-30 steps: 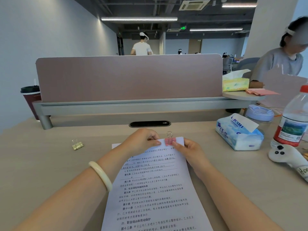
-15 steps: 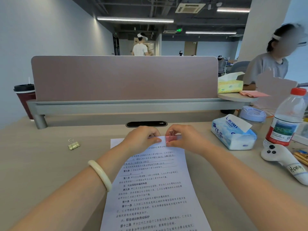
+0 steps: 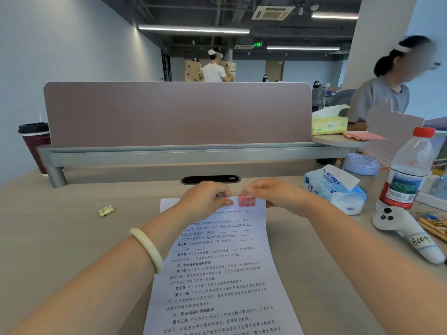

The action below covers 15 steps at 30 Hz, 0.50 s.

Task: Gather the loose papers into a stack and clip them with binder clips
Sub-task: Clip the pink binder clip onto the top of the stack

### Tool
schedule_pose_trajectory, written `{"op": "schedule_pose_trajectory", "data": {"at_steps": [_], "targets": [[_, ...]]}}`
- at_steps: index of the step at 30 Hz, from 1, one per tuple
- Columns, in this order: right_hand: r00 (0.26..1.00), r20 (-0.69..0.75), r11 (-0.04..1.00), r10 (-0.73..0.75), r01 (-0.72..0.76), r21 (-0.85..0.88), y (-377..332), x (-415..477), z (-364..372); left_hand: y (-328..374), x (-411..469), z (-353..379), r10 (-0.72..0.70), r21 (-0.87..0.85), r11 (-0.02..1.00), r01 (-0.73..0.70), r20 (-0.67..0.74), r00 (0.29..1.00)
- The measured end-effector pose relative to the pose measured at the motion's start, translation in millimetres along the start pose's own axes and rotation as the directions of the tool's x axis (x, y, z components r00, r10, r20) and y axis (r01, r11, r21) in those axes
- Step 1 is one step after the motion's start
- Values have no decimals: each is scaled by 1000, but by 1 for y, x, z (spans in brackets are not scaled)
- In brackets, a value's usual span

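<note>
A stack of printed papers [image 3: 222, 269] lies lengthwise on the desk in front of me. A pink binder clip [image 3: 246, 201] sits on the middle of its far edge, its wire handle folded down flat onto the page. My left hand [image 3: 205, 198] presses the top edge of the stack just left of the clip, fingers curled. My right hand [image 3: 273, 192] pinches the clip from the right and behind. A gold binder clip [image 3: 105, 209] lies loose on the desk to the left, apart from both hands.
A pink divider panel [image 3: 176, 112] on a grey rail closes off the far desk edge. At right stand a tissue pack [image 3: 336, 189], a water bottle [image 3: 408, 170] and a white controller [image 3: 406, 233]. A dark cup [image 3: 33, 143] stands far left. A person sits at the back right.
My right hand moved up from the page's right edge to the pink clip. The clip's wire handle, upright a second ago, now lies folded flat on the page.
</note>
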State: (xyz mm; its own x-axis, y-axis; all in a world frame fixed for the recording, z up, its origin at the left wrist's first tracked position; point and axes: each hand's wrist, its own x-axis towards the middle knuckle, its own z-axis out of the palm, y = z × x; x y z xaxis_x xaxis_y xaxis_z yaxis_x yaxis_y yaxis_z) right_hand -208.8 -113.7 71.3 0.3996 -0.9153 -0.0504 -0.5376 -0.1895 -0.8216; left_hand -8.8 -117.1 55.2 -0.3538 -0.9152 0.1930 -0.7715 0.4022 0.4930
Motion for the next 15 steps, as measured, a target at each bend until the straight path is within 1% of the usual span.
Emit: {"op": "schedule_pose_trajectory", "data": {"at_steps": [3, 5, 7, 9, 13, 15], "targets": [[998, 10, 994, -56, 57, -89, -2, -4, 1, 0, 0, -1, -1, -27, 1000, 1, -3, 1000], [997, 13, 978, -77, 78, -194, -4, -3, 3, 1, 1, 0, 3, -8, 1000, -3, 1, 1000], [994, -14, 935, -111, 100, -341, -5, 0, 7, 1, 2, 0, 10, -14, 1000, -10, 4, 1000], [987, -52, 899, -154, 118, -423, -3, 4, 9, 1, 2, 1, 17, -29, 999, -17, 0, 1000], [982, -73, 909, -176, 134, -394, -2, 7, 11, 4, -4, -9, -2, 28, 1000, 1, 34, 999], [980, -73, 913, -185, 144, -382, -3, 7, 11, -3, -11, -25, -72, 92, 993, 69, 34, 997]]}}
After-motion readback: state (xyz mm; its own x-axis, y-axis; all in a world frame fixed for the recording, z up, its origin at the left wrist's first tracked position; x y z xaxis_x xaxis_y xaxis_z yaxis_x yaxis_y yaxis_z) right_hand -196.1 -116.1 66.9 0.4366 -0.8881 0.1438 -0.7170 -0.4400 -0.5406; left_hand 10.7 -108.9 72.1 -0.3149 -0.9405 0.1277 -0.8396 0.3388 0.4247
